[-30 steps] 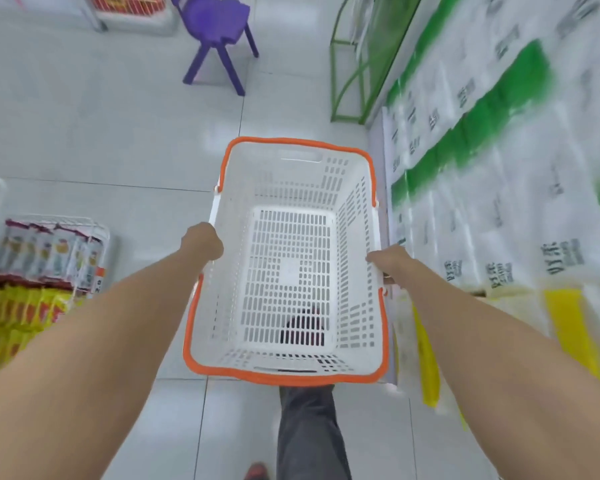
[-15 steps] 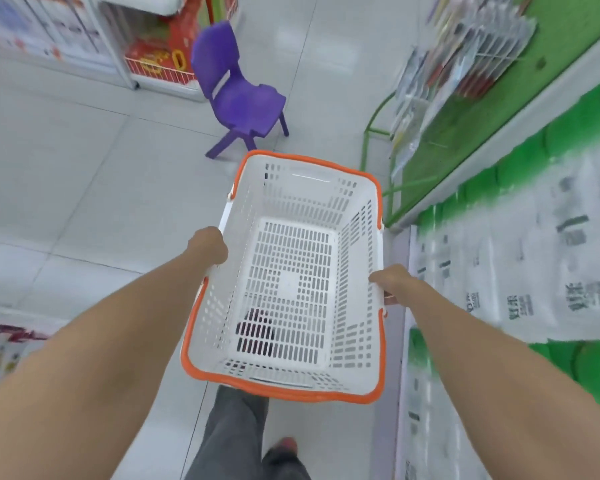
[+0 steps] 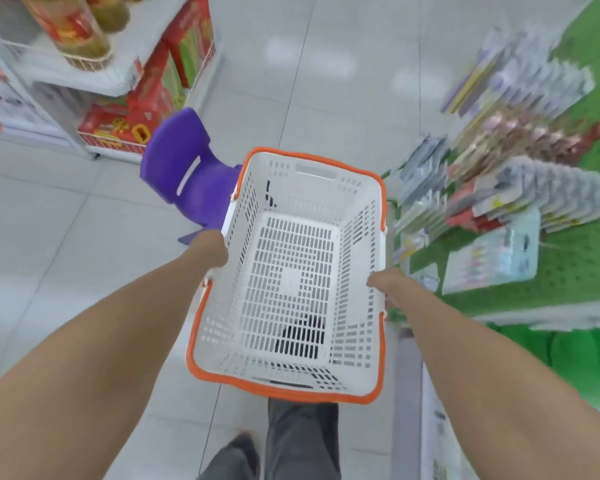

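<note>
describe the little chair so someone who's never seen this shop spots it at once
Find the white shelf rack of red boxes, upper left. On the floor before it, left of the basket, stands the chair. It is the only purple thing, with a slot in its backrest.

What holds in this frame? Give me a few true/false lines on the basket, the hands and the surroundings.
1. The left hand and the right hand each have a grip on a long side of the basket. True.
2. The basket holds a bottle. False: it holds nothing.
3. A purple chair stands on the floor beyond the left hand. True.
4. The basket's rim is blue. False: it is orange.
5. The green rack of hanging packets is on the person's left. False: it is on the right.
</note>
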The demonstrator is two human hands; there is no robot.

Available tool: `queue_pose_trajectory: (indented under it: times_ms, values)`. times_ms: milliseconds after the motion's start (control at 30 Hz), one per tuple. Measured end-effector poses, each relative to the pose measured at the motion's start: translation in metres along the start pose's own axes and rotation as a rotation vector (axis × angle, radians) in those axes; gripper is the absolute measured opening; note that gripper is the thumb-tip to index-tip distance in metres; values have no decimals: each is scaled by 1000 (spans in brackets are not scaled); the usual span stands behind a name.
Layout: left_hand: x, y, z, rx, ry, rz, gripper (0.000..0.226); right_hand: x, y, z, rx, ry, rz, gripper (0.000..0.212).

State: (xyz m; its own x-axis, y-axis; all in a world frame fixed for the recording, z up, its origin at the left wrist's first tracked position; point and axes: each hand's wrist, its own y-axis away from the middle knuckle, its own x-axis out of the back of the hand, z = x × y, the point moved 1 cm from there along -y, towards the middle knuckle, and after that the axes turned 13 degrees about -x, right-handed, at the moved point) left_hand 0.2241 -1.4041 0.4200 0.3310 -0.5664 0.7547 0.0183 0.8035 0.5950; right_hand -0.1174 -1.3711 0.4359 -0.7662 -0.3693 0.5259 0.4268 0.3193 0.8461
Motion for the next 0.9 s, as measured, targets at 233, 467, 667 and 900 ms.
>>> queue_pose_trajectory:
  times_ms: [233, 467, 667, 900]
  values:
    - [84, -181, 53, -22, 16, 20, 30, 91, -101, -177, 17, 102, 97, 46]
    - [168, -340, 107, -34, 112, 15, 30, 176, -186, -326, 33, 186, 150, 35]
    - [233, -485, 137, -20, 156, -7, 9, 229, -262, -458, 34, 133, 173, 25]
    - [255, -596, 142, 123, 302, 28, 15, 259, -343, -602, 108, 280, 224, 6]
